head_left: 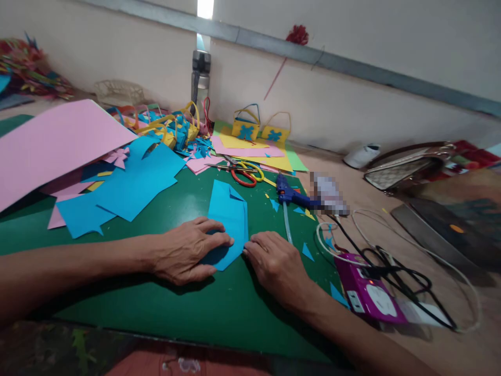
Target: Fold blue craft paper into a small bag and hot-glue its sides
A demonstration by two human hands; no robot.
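Note:
A folded sheet of blue paper (227,222) lies on the green board, its right side and corners turned in with creases showing. My left hand (191,249) rests flat on the paper's lower left part, fingers stretched out and thumb apart. At the right folded edge is my right hand (276,261), its fingers curled and pressed together against the paper; the fingertips are partly hidden. Beyond the paper lie red-handled scissors (243,178) and yellow-handled scissors (254,169). A blue glue gun (291,194) with a glue stick sits to the right.
Pink sheets (66,146) and blue sheets (135,183) cover the left side. Small yellow paper bags (246,130) stand at the back near a bottle (201,78). On the right are a purple power strip (370,292), looping cables (407,282) and paper scraps (308,252).

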